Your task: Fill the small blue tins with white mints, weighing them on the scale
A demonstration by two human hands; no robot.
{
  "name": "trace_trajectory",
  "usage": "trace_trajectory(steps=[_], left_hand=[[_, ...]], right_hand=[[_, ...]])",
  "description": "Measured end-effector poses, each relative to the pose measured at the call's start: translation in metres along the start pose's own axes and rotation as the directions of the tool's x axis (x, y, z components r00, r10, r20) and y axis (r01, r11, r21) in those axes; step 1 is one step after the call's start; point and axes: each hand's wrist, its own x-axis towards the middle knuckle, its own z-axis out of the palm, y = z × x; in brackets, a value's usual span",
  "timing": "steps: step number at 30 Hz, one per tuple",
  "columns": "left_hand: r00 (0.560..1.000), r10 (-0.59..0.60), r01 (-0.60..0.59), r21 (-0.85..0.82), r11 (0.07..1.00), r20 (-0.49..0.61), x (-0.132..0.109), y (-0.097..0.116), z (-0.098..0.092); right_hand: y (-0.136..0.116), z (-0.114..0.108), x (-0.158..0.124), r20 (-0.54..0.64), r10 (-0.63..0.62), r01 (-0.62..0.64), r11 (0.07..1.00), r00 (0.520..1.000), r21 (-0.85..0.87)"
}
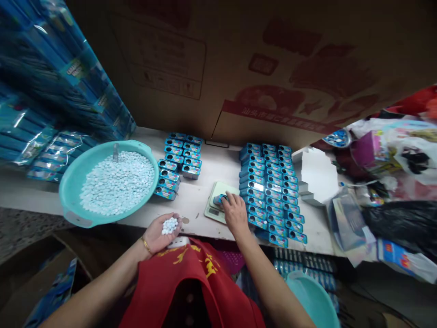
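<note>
My left hand (159, 236) is cupped palm up, holding a small heap of pale blue round tablets (170, 225), likely mints. My right hand (235, 212) is pressed on a small blue tin (219, 199) lying on a pale green digital scale (218, 200). A turquoise plastic basin (68, 182) to the left holds a large mound of the same tablets (118, 184), with a clear scoop (115, 152) standing in it. Rows of open blue tins (174, 159) stand between the basin and the scale. Further rows of blue tins (269, 191) lie right of my right hand.
A white table edge (194, 225) runs beneath my hands. Blue foil packs (51, 150) are stacked at the left, and a large cardboard box (239, 59) rises behind the table. Plastic bags (403, 223) are heaped at the right, and a second turquoise basin (312, 298) sits below the table.
</note>
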Motion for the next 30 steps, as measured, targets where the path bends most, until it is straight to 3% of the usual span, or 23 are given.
trace_trajectory(steps=[3,6,8,11,19,24,30], left_hand=[[1.0,0.021,-0.021,-0.031,0.999,0.005,0.006,-0.015,0.008],[0.999,0.008,-0.007,-0.012,1.0,0.051,0.014,-0.029,0.017],[0.997,-0.019,0.019,-0.004,1.0,0.07,0.018,-0.035,0.022],[0.997,-0.054,0.054,-0.012,0.998,0.062,0.022,-0.041,0.025],[0.997,-0.07,0.067,0.075,0.995,0.034,0.029,-0.049,0.03],[0.998,-0.058,0.06,0.118,0.991,-0.021,0.029,-0.049,0.032],[0.998,-0.058,0.057,0.107,0.993,0.0,0.028,-0.048,0.032]], right_hand=[[-0.025,-0.008,-0.006,-0.009,-0.165,0.164,0.97,0.986,0.178],[-0.056,-0.017,-0.008,0.087,-0.439,0.393,0.864,0.894,0.315],[-0.068,-0.02,-0.007,0.156,-0.503,0.439,0.84,0.85,0.32],[-0.069,-0.018,-0.009,0.201,-0.522,0.453,0.838,0.829,0.305],[-0.062,-0.001,-0.016,0.268,-0.456,0.393,0.882,0.849,0.259],[-0.057,-0.005,-0.018,0.236,-0.392,0.325,0.905,0.889,0.276],[-0.056,-0.006,-0.019,0.179,-0.441,0.373,0.872,0.879,0.318]])
